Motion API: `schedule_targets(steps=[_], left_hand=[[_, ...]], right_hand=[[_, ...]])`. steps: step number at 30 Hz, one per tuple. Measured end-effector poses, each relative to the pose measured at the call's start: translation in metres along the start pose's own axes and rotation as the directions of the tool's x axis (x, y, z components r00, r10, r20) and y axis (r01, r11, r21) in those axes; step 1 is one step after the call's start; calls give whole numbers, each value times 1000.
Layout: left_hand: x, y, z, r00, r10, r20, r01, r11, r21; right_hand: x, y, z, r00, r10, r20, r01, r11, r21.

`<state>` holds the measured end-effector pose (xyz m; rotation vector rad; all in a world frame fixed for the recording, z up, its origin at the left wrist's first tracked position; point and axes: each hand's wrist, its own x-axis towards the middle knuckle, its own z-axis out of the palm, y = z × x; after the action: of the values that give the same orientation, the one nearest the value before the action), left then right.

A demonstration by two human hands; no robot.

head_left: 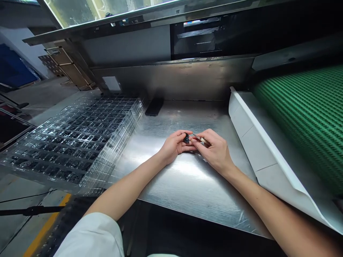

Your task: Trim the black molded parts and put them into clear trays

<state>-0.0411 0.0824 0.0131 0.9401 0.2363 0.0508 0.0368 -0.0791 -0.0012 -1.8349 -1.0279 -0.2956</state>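
My left hand (173, 145) pinches a small round black part (186, 139) between thumb and fingers, just above the steel table (184, 178). My right hand (214, 150) is close beside it, gripping thin metal tweezers (197, 137) whose tips point at the black part. Both hands meet near the table's middle, with my forearms reaching in from the near edge.
A stack of clear plastic trays (77, 139) holding several small black parts lies at the left. A dark phone (154, 106) rests at the back of the table. A white angled guard (257, 142) and a green conveyor belt (308, 114) run along the right.
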Motion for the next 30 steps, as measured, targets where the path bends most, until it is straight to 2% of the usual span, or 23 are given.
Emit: schedule_targets(steps=[5, 9, 19, 30], left_hand=[[0, -1, -2, 1000, -5, -2, 5, 1000, 22], [1, -3, -4, 1000, -1, 10, 1, 999, 34], [4, -6, -7, 1000, -17, 20, 16, 998, 56], [4, -6, -6, 999, -19, 28, 17, 997, 81]], right_hand=[[-3, 1, 1, 997, 48, 67, -42, 995, -90], [-4, 3, 2, 997, 35, 72, -25, 990, -137], [-5, 1, 5, 997, 41, 67, -39, 999, -21], [-3, 2, 3, 991, 83, 105, -83, 997, -4]])
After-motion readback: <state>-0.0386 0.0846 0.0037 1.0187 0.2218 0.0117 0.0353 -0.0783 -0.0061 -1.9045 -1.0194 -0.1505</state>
